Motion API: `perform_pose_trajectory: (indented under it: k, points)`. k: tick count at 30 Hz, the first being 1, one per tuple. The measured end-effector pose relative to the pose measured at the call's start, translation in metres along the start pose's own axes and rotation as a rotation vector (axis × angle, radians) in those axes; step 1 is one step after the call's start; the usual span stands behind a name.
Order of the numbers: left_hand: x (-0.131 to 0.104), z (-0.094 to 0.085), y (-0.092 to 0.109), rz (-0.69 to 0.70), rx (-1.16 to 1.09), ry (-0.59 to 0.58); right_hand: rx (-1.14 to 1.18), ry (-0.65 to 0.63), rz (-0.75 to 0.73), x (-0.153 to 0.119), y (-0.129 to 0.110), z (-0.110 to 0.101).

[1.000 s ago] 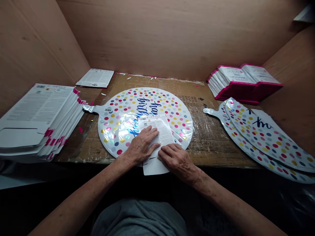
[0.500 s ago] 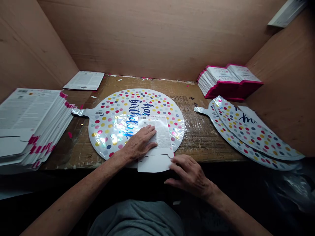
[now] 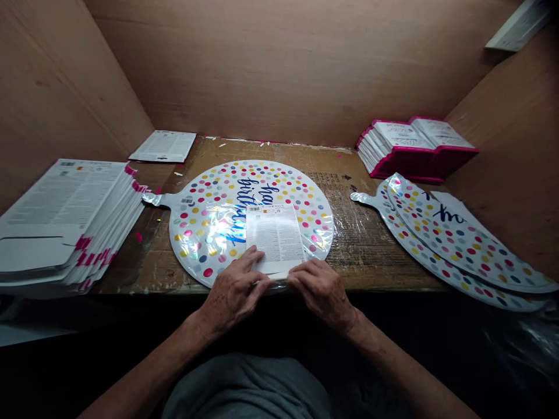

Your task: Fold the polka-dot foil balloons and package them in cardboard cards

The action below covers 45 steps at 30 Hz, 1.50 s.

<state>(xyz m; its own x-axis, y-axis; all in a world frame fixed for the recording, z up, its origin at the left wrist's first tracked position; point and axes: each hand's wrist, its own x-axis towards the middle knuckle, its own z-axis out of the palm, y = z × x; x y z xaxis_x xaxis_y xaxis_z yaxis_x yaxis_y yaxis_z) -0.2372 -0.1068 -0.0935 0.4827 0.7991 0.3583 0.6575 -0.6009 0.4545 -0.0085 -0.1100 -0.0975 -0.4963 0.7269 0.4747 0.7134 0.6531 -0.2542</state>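
Observation:
A white printed cardboard sleeve (image 3: 276, 235) lies on a round, dotted foil balloon (image 3: 209, 233) lettered in blue. Both of my hands are at the sleeve's near edge, where its flap is bent and mostly hidden. My left hand (image 3: 236, 288) pinches the left end of that edge, its index finger resting on the printed face. With fingers curled, my right hand (image 3: 323, 291) grips the right end. The balloon's tail points left, and its near rim lies under the sleeve at the table edge.
A tall stack of printed sleeves (image 3: 65, 215) stands at left, with a lone sleeve (image 3: 163, 146) behind it. Pink-edged packs (image 3: 414, 145) are piled at back right. More dotted balloons (image 3: 454, 238) overhang the table's right front edge. Wooden panels (image 3: 271, 70) enclose the table.
My left hand has slid down from the sleeve's face to its near edge. My right hand has closed on the edge, and the flap that lay flat toward me is now bent.

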Motion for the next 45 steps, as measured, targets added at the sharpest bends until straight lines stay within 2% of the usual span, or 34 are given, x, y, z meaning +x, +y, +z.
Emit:
perform_pose_trajectory:
  k: [2, 3, 6, 9, 12, 15, 17, 19, 22, 24, 26, 29, 31, 33, 35, 38, 40, 42, 45]
  points:
    - [0.008, 0.009, 0.002, -0.158, 0.095, 0.076, -0.01, 0.002, 0.146, 0.007, 0.0, 0.004]
    - [0.012, 0.014, 0.003, -0.227, 0.162, 0.114, -0.043, 0.013, 0.147, 0.007, 0.002, 0.006]
    - [0.016, 0.025, 0.003, -0.336, 0.326, 0.195, -0.142, 0.034, -0.069, -0.004, 0.008, 0.005]
    - [0.011, 0.026, 0.008, -0.385, 0.262, 0.237, -0.133, 0.086, -0.214, -0.021, 0.012, -0.002]
    - [0.009, 0.017, 0.021, -0.546, -0.024, 0.327, -0.083, 0.203, -0.203, -0.023, 0.009, -0.007]
    - [0.013, 0.003, 0.03, -0.805, -0.554, 0.309, -0.06, 0.306, -0.201, -0.005, 0.001, -0.005]
    - [0.02, -0.003, 0.029, -0.921, -0.929, 0.267, -0.058, 0.322, -0.201, 0.015, -0.004, 0.001]
    - [0.027, -0.007, 0.022, -0.963, -1.168, 0.315, -0.06, 0.285, -0.151, 0.037, -0.008, 0.009]
    - [0.036, -0.009, 0.006, -0.932, -1.275, 0.495, -0.063, 0.121, -0.01, 0.073, -0.015, 0.018]
    - [0.04, -0.011, -0.004, -0.885, -1.259, 0.596, -0.078, -0.042, 0.057, 0.098, -0.022, 0.02]
    - [0.04, -0.012, -0.014, -0.881, -1.172, 0.649, -0.105, -0.232, 0.092, 0.124, -0.031, 0.019]
    - [0.036, -0.015, -0.029, -0.909, -0.975, 0.59, -0.17, -0.533, 0.084, 0.16, -0.043, 0.018]
    - [0.032, -0.018, -0.039, -0.927, -0.856, 0.526, -0.202, -0.686, 0.033, 0.178, -0.047, 0.022]
    - [0.03, -0.025, -0.049, -0.954, -0.824, 0.514, -0.191, -0.709, -0.053, 0.187, -0.045, 0.031]
    - [0.033, -0.037, -0.063, -0.974, -0.868, 0.562, -0.141, -0.572, -0.107, 0.187, -0.039, 0.042]
    - [0.051, -0.064, -0.095, -0.959, -0.916, 0.687, 0.021, -0.296, -0.076, 0.171, -0.033, 0.057]
    - [0.072, -0.085, -0.124, -0.979, -0.867, 0.786, 0.193, -0.229, -0.1, 0.153, -0.039, 0.065]
    - [0.099, -0.103, -0.159, -1.053, -0.803, 0.871, 0.31, -0.292, -0.18, 0.134, -0.053, 0.074]
    - [0.142, -0.124, -0.212, -1.155, -0.742, 0.952, 0.295, -0.567, -0.291, 0.109, -0.081, 0.09]
